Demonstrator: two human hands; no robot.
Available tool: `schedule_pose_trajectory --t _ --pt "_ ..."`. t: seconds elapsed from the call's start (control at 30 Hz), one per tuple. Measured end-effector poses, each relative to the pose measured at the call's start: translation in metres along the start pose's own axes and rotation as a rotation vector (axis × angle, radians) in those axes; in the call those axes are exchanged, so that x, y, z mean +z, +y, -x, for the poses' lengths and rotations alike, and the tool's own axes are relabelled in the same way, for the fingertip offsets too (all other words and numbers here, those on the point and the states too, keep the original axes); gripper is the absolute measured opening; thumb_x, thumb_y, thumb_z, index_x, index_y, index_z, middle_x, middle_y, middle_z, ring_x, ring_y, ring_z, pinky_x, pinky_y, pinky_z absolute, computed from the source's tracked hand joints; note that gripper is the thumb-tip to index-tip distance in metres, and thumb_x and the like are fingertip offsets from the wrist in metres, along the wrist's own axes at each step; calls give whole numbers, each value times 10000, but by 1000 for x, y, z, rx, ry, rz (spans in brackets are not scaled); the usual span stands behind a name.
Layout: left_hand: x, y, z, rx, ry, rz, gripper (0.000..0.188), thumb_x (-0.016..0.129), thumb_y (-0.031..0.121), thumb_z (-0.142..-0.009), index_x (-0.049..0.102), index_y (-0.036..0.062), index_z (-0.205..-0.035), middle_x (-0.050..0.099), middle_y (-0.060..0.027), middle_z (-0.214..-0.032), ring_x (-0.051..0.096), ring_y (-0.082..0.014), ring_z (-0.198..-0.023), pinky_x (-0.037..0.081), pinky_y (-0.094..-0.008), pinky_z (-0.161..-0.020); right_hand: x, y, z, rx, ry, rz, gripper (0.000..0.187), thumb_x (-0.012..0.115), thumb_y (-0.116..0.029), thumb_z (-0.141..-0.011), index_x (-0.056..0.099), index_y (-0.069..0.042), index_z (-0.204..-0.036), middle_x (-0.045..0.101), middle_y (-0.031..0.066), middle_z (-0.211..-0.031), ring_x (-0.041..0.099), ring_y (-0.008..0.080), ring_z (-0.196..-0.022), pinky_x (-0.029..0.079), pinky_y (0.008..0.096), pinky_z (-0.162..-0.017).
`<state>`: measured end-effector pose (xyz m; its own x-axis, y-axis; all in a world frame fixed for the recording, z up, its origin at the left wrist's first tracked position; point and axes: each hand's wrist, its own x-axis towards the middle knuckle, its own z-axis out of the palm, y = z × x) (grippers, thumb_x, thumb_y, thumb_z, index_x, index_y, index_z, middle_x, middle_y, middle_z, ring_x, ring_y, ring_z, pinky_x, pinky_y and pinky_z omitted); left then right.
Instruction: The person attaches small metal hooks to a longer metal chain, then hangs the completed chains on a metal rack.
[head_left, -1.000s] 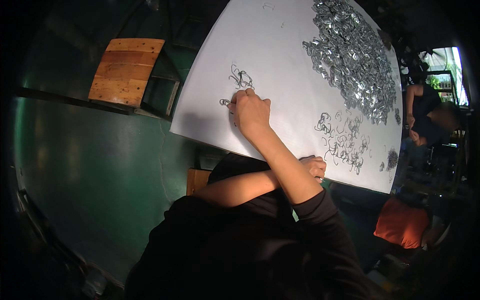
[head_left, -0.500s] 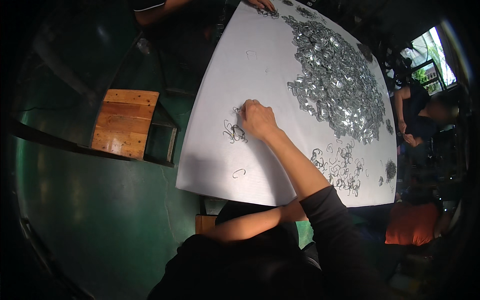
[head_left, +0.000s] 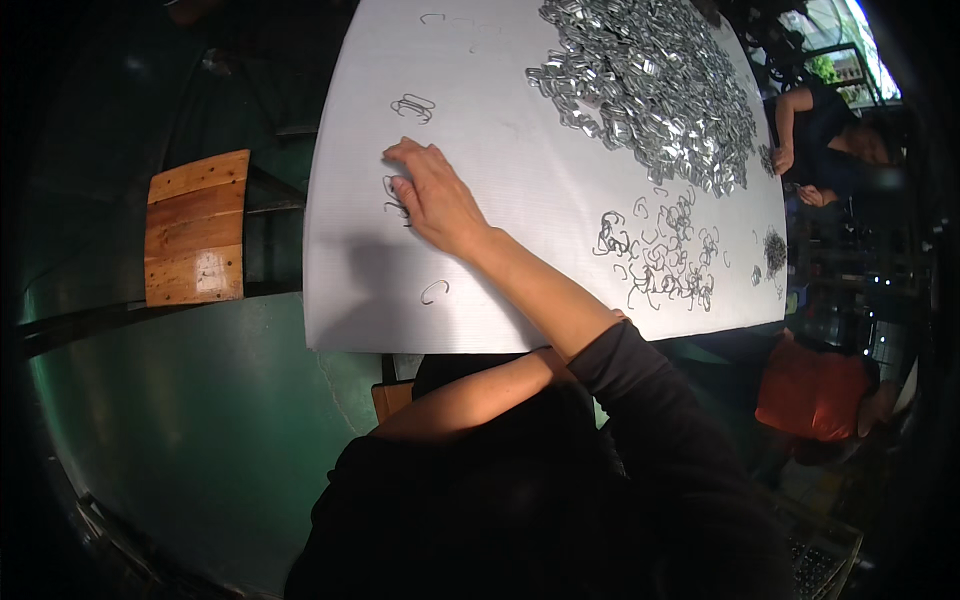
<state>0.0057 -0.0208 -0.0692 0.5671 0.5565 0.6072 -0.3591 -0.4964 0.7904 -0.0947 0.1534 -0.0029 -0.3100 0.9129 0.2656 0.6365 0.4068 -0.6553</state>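
My right hand (head_left: pixel 438 200) rests palm down over the white tabletop (head_left: pixel 500 180), thumb and fingers spread apart. Several bent wire pieces (head_left: pixel 396 205), like open hooks or rings, lie partly under its thumb. Just beyond the fingertips sits a small bunch of the same wire pieces (head_left: pixel 412 108). A single C-shaped wire (head_left: pixel 435 292) lies nearer to me. My left forearm (head_left: pixel 490 392) crosses along the near table edge beneath the right arm. The right forearm and sleeve hide nearly all of my left hand, so its fingers do not show.
A large heap of shiny metal buckles (head_left: pixel 650 90) covers the far right of the table. Closer in lies a scatter of loose wire pieces (head_left: pixel 665 250). A wooden stool (head_left: pixel 197 230) stands left. Another person's hands (head_left: pixel 785 160) work at the right edge.
My view has shifted, so the table appears higher and farther left. My right hand's fingers have opened out, and a bunch of wire pieces now lies beyond them.
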Motion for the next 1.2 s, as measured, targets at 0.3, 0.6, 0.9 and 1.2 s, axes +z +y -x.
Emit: schedule_pose_trajectory --t 0.3,0.6,0.9,1.2 --pt "-26 28 -32 -147 -129 -60 81 685 100 -707 661 44 -759 559 -42 -790 537 -203 -816 445 -310 -720 -55 -49 38 -10 108 -297 293 545 -111 -883 478 -59 -1164 487 96 -1191 597 266 -884 493 358 -780" --pt "-27 49 -38 -268 -203 -109 133 713 23 -689 676 44 -815 606 -57 -857 573 -213 -842 468 -312 -732 -243 75 196 588 425 165 156 598 -111 -853 643 -30 -978 660 75 -889 621 164 -804 478 290 -717" --pt "-26 78 -46 -350 -213 -157 158 720 -7 -660 690 39 -809 615 -50 -861 583 -206 -879 484 -305 -750 -227 107 247 677 327 328 130 613 -138 -808 639 -64 -912 607 124 -880 609 317 -803 489 410 -700" --pt "-24 98 -58 -369 -216 -197 186 748 22 -658 702 68 -832 615 -40 -869 578 -221 -898 488 -327 -774 -258 150 232 733 440 286 140 630 -146 -814 656 -64 -924 621 109 -904 609 275 -809 476 363 -709"
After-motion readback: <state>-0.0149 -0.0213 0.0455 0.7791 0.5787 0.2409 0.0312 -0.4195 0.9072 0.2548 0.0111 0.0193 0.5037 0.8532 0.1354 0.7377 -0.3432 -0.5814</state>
